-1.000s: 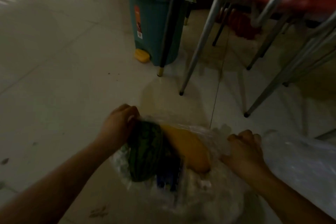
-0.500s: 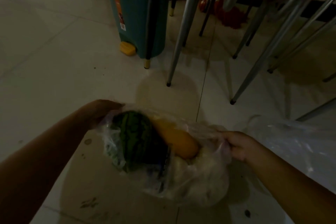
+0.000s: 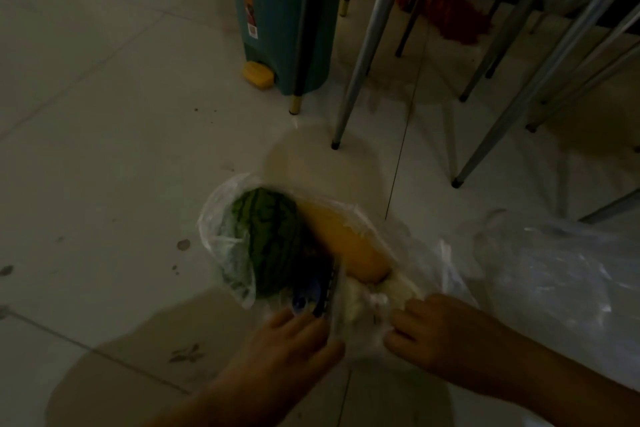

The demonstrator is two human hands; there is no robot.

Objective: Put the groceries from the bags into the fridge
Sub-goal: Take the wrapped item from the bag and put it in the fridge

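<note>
Dim home dining/kitchen area. Evidence: pale tiled floor [image 3: 104, 156], stained near the hands. Ahead of the hands, a teal pedal bin [image 3: 282, 15] stuffed with rubbish. Ahead-right, metal chair legs [image 3: 367, 42] and a red mop head [image 3: 453, 19]. Clear grocery bag [image 3: 228, 253] on the floor at the hands.

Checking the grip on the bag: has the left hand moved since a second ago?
Yes. The left hand has left the far side of the watermelon and now sits at the bag's near edge, close beside the right hand.
</note>
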